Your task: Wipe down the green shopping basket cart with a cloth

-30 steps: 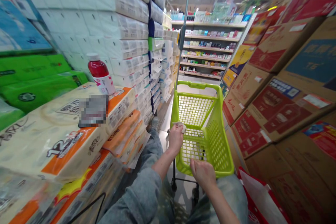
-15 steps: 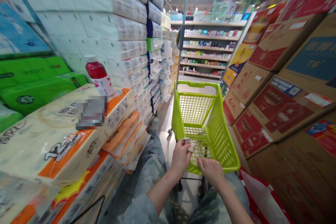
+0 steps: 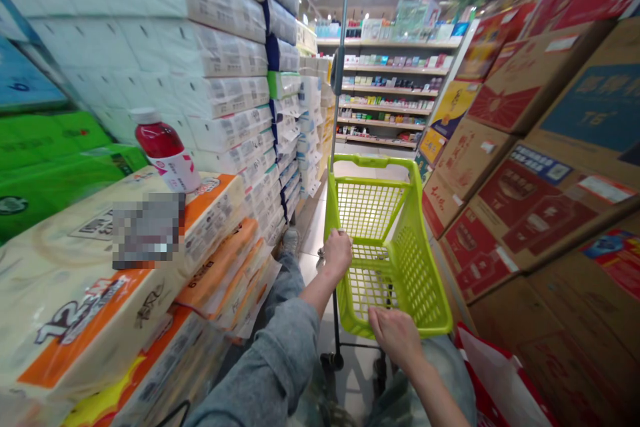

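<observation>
A lime-green shopping basket (image 3: pixel 423 267) on a wheeled frame stands right in front of my knees, with a mesh wall and a slatted floor. My left hand (image 3: pixel 339 252) is closed at its left rim. The crumpled white tissue seen in that hand a moment ago is now hidden by my fingers. With fingers curled over the near rim, my right hand (image 3: pixel 396 333) grips the basket. Nothing lies inside it that I can see.
Packs of tissue paper (image 3: pixel 150 320) are stacked at my left, topped by a red drink bottle (image 3: pixel 167 150) and a blurred-out dark flat object (image 3: pixel 149 230). Cartons (image 3: pixel 530 193) wall the right side. A red bag (image 3: pixel 505 380) stands by my right leg. Shelves (image 3: pixel 385 90) stand ahead.
My left hand has moved forward and left, from the basket's near corner along its left rim. My right hand stays on the near rim. The view has shifted slightly right.
</observation>
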Demonstrator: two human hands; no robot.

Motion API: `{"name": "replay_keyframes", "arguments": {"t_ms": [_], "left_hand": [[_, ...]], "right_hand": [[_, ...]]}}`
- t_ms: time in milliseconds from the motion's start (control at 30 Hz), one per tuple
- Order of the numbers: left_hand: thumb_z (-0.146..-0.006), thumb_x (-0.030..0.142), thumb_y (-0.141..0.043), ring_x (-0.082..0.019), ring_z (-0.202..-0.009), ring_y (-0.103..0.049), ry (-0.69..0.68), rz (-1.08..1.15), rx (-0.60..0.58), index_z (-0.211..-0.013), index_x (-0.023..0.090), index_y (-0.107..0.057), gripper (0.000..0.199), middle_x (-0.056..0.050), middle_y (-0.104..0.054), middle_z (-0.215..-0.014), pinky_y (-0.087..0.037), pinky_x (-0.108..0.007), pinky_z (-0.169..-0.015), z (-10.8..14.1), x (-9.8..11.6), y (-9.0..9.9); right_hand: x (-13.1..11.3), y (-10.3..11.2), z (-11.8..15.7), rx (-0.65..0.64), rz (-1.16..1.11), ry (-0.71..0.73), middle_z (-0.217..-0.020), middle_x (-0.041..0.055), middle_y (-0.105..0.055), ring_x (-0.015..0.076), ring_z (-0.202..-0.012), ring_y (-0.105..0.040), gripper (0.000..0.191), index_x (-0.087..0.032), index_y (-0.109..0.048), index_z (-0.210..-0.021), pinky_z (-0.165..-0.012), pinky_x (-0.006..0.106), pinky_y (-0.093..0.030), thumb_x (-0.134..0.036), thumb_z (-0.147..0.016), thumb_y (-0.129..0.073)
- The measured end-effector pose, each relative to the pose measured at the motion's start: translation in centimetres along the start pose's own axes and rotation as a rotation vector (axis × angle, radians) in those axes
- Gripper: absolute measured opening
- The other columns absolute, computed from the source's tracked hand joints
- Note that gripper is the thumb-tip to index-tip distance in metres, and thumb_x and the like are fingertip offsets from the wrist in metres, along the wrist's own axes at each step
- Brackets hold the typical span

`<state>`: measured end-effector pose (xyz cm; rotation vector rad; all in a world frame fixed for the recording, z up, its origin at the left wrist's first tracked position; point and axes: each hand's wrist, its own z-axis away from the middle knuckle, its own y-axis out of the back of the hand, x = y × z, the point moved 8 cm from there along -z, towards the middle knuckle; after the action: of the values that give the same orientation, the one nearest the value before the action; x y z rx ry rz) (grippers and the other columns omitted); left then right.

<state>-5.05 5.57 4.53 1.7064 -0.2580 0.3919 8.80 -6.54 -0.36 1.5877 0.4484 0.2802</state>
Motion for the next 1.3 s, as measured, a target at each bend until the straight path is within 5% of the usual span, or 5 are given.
{"name": "replay_keyframes", "arguments": {"t_ms": [267,600,900,1133,1300], "left_hand": [[-0.086,0.017,-0.041,-0.019,-0.089,-0.060,-0.003,-0.004,-0.103,-0.108,0.013,-0.052,0.025,-0.013,-0.048,-0.110,-0.046,-0.030,-0.076,1.3,-0.2,-0.2],[-0.083,0.020,-0.045,-0.018,-0.084,-0.060,-0.031,-0.006,-0.148,-0.103,0.016,-0.055,0.023,-0.010,-0.052,-0.108,-0.046,-0.028,-0.073,6.5,-0.2,-0.1],[-0.082,0.020,-0.045,-0.019,-0.090,-0.059,-0.083,-0.040,-0.176,-0.088,0.016,-0.062,0.018,-0.010,-0.060,-0.097,-0.045,-0.028,-0.080,4.6,-0.6,0.6],[-0.081,0.019,-0.046,-0.018,-0.090,-0.059,-0.109,-0.049,-0.176,-0.090,0.017,-0.063,0.019,-0.009,-0.062,-0.096,-0.044,-0.027,-0.079,5.3,-0.3,0.4],[-0.083,0.023,-0.046,-0.018,-0.089,-0.058,-0.116,-0.041,-0.153,-0.092,0.019,-0.060,0.018,-0.007,-0.060,-0.096,-0.043,-0.026,-0.076,5.3,-0.3,0.1]], "right_hand": [[-0.2,0.0,0.1,0.049,-0.005,-0.002,-0.066,0.0046,-0.068,0.0140,-0.059,-0.061,0.047,-0.019,-0.065,-0.068,-0.054,0.025,-0.028,-0.027,-0.094,-0.027],[-0.8,-0.1,0.0,-0.028,-0.045,-0.045,-0.070,0.0037,-0.070,0.0148,-0.066,-0.064,0.053,-0.021,-0.066,-0.071,-0.058,0.024,-0.033,-0.034,-0.096,-0.021],[-2.3,-0.1,-1.5,-0.180,-0.249,-0.098,-0.084,0.0090,-0.070,0.0221,-0.082,-0.064,0.059,-0.020,-0.064,-0.083,-0.067,0.028,-0.037,-0.054,-0.093,-0.018],[-4.6,-1.3,-3.9,-0.284,-0.364,-0.058,-0.092,0.0117,-0.068,0.0233,-0.085,-0.062,0.037,-0.015,-0.057,-0.099,-0.068,0.028,-0.036,-0.043,-0.087,-0.037],[-5.0,-2.0,-3.0,-0.359,-0.379,-0.005,-0.093,0.0128,-0.068,0.0236,-0.086,-0.063,0.041,-0.012,-0.049,-0.115,-0.069,0.029,-0.037,-0.038,-0.089,-0.030]]}}
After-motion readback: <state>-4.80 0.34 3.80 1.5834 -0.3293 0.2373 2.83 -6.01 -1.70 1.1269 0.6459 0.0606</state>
